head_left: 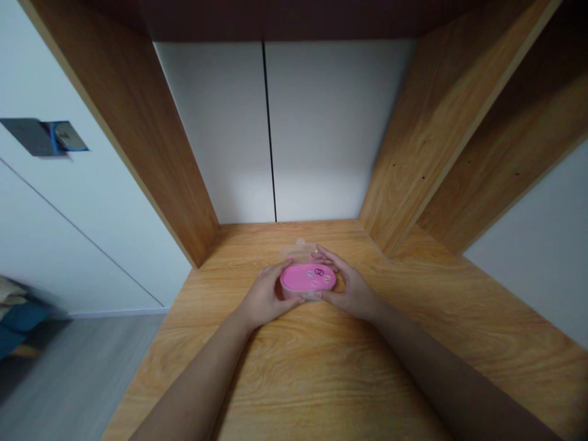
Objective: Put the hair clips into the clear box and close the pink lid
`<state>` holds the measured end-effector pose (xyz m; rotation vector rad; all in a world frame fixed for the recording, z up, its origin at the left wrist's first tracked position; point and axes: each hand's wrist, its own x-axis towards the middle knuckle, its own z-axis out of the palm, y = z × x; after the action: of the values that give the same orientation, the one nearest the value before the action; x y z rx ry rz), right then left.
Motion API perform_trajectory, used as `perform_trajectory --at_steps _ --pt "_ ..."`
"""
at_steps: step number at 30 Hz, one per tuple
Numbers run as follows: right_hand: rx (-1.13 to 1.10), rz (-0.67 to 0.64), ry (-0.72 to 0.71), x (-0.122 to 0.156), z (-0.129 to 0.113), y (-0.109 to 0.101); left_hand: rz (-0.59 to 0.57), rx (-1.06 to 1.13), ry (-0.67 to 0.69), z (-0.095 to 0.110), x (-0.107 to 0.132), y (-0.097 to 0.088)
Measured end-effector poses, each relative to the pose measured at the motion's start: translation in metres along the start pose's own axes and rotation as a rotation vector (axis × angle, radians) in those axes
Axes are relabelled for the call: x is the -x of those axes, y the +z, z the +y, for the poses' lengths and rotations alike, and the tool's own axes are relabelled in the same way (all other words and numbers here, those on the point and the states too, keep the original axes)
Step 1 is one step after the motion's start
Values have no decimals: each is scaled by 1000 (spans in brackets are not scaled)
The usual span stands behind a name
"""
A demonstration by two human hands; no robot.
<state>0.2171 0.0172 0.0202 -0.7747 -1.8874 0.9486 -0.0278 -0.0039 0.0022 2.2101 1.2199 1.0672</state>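
A small oval plastic box [307, 278] with a pink lid and a transparent base sits on the wooden desk [294, 367], with small round prints and dark rings on its lid. My left hand [266, 297] grips its left end, and my right hand [349, 288] grips its right end, with the fingers of both hands reaching around the sides. A faint transparent piece [298, 250] lies just behind the box and touches it or nearly does. The box's underside is hidden.
Oak-patterned side panels [151, 147] rise on the left of the desk, and shelves [459, 141] stand on the right. A white back wall [321, 128] with a black seam stands behind. Grey floor [78, 361] and blue and beige items [18, 318] lie low on the left.
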Motion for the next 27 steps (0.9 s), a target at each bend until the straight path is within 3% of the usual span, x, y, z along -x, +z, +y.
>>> perform_trajectory --at_steps 8,18,27 --pt "104 -2 -39 1 3 -2 22 25 -83 0 -1 0" --pt "363 34 -187 3 1 4 13 49 -49 5 -1 -4" --pt "366 32 -130 3 -4 3 17 78 -41 5 -1 -2"
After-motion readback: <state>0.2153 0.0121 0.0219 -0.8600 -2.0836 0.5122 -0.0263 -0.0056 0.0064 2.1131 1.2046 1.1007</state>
